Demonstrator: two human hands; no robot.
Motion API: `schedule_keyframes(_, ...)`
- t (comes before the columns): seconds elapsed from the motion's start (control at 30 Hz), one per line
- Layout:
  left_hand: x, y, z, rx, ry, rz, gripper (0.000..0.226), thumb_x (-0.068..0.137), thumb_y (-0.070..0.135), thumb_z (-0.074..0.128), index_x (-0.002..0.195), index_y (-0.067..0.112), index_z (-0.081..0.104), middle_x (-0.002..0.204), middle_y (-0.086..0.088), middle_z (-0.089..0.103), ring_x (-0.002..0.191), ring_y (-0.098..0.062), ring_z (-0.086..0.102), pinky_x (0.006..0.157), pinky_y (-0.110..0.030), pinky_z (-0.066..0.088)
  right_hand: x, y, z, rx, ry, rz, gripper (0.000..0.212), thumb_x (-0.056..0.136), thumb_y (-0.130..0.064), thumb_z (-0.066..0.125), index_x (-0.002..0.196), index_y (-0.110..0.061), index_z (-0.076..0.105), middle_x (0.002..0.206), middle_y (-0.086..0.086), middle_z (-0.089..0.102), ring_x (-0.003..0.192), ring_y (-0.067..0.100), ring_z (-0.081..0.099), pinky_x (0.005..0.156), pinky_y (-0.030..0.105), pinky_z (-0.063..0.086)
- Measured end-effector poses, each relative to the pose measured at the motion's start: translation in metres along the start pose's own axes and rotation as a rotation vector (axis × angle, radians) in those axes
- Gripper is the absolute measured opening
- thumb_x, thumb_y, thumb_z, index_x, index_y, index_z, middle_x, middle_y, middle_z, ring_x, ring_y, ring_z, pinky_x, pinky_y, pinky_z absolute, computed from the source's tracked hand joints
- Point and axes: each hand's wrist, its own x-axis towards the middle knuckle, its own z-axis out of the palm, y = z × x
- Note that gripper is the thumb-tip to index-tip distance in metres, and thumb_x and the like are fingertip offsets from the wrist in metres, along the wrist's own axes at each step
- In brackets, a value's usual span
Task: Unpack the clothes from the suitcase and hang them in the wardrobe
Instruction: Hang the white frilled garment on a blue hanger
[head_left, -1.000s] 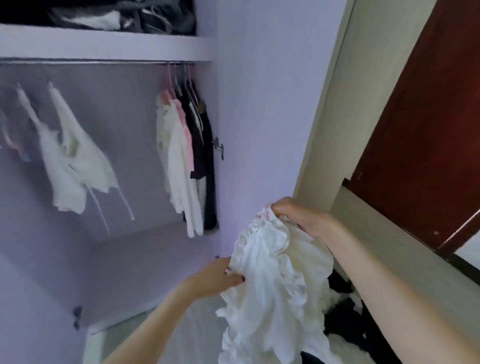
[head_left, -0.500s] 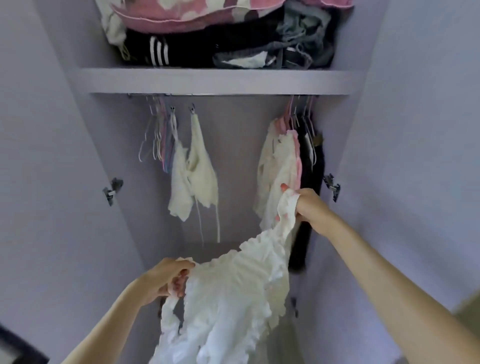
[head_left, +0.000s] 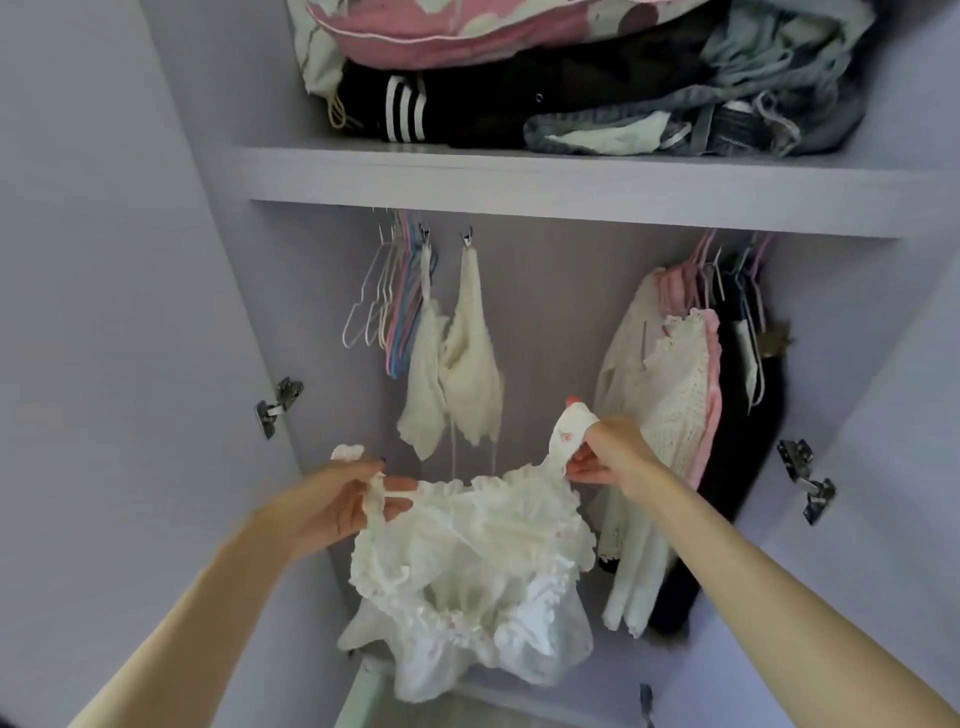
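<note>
A white ruffled garment (head_left: 483, 561) hangs spread between my hands in front of the open wardrobe. My left hand (head_left: 332, 504) grips its left strap. My right hand (head_left: 608, 452) pinches its right strap, held a little higher. Behind the garment, a bunch of empty hangers (head_left: 387, 306) hangs at the left of the space under the shelf. Two cream pieces (head_left: 457, 374) hang from clips beside them. The suitcase is out of view.
White, pink and black clothes (head_left: 691, 395) hang at the right of the wardrobe. The shelf (head_left: 519, 182) above holds a pile of folded clothes (head_left: 571, 83). Door hinges (head_left: 278, 405) stick out on both side walls.
The view has swung from the wardrobe's right side to face it squarely. My hands have lifted the garment and pulled it apart by its straps.
</note>
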Motion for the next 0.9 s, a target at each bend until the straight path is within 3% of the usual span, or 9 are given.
schedule_keyframes(0.07,0.012,0.015,-0.001,-0.252,0.015,0.153,0.011,0.079,0.005,0.062,0.087,-0.002,0.058,0.072,-0.014,0.069,0.067,-0.025,0.07,0.058,-0.028,0.058,0.016,-0.006,0.005,0.018,-0.073,0.008,0.03,0.089,-0.028,0.061,0.099,0.001,0.063,0.078,0.013,0.067,0.072,0.023,0.066,0.074,0.034,0.058)
schedule_keyframes(0.17,0.033,0.033,-0.011,-0.524,-0.099,0.374,0.02,0.071,0.022,0.069,0.085,0.008,0.067,0.08,0.0,0.067,0.099,-0.022,0.068,0.079,-0.041,0.056,0.04,-0.014,0.012,0.148,-0.141,-0.004,0.016,0.091,-0.012,0.055,0.105,-0.005,0.059,0.085,0.011,0.066,0.083,0.019,0.064,0.082,0.033,0.053)
schedule_keyframes(0.27,0.057,0.032,-0.017,-0.2,-0.097,0.294,0.039,0.085,0.024,0.057,0.123,0.025,0.053,0.099,-0.001,0.068,0.102,-0.023,0.066,0.083,-0.044,0.051,0.055,-0.023,0.023,0.127,-0.104,-0.091,0.006,0.087,-0.014,0.061,0.085,-0.009,0.06,0.084,0.011,0.064,0.079,0.019,0.061,0.076,0.029,0.054)
schedule_keyframes(0.37,0.084,0.027,-0.014,0.188,-0.019,0.193,0.061,0.081,0.012,0.063,0.133,0.032,0.039,0.093,-0.006,0.067,0.083,-0.024,0.067,0.073,-0.039,0.053,0.066,-0.039,0.035,-0.014,-0.012,-0.237,0.011,0.086,-0.004,0.057,0.079,-0.008,0.064,0.073,0.006,0.064,0.067,0.017,0.06,0.064,0.025,0.052)
schedule_keyframes(0.5,0.118,0.046,-0.002,0.249,0.135,0.3,0.013,0.093,0.007,0.051,0.102,0.003,0.06,0.074,-0.009,0.061,0.055,-0.016,0.059,0.062,-0.029,0.049,0.089,-0.059,0.069,-0.25,-0.002,-0.422,0.028,0.084,0.002,0.054,0.069,-0.017,0.068,0.065,-0.006,0.065,0.062,0.012,0.059,0.059,0.022,0.048)
schedule_keyframes(0.57,0.134,0.058,0.0,0.206,0.128,0.287,0.014,0.094,0.005,0.049,0.089,0.003,0.062,0.076,-0.01,0.064,0.061,-0.016,0.062,0.059,-0.025,0.054,0.102,-0.07,0.093,-0.411,-0.041,-0.48,0.016,0.085,-0.006,0.059,0.077,-0.009,0.071,0.07,-0.002,0.065,0.064,0.011,0.057,0.059,0.016,0.045)
schedule_keyframes(0.67,0.159,0.064,-0.005,0.192,0.008,0.163,0.016,0.093,0.004,0.046,0.095,0.004,0.062,0.089,-0.011,0.071,0.083,-0.022,0.068,0.076,-0.031,0.054,0.124,-0.086,0.125,-0.625,-0.026,-0.568,0.014,0.085,-0.005,0.057,0.085,-0.003,0.071,0.08,-0.001,0.067,0.075,0.013,0.059,0.058,0.016,0.043)
schedule_keyframes(0.77,0.171,0.068,-0.009,0.255,-0.196,0.084,0.025,0.096,0.013,0.043,0.101,0.004,0.066,0.096,-0.014,0.07,0.09,-0.026,0.068,0.089,-0.037,0.051,0.143,-0.098,0.149,-0.659,-0.026,-0.602,0.014,0.084,-0.003,0.055,0.082,-0.004,0.069,0.071,-0.007,0.061,0.066,0.005,0.053,0.054,0.006,0.04)
schedule_keyframes(0.9,0.182,0.083,-0.026,0.222,-0.213,0.04,0.031,0.094,0.021,0.049,0.075,0.005,0.067,0.056,-0.004,0.053,0.053,-0.014,0.054,0.076,-0.038,0.055,0.166,-0.109,0.164,-0.677,-0.059,-0.563,0.013,0.085,-0.004,0.057,0.082,-0.004,0.07,0.069,-0.009,0.055,0.071,0.009,0.052,0.059,0.015,0.039)
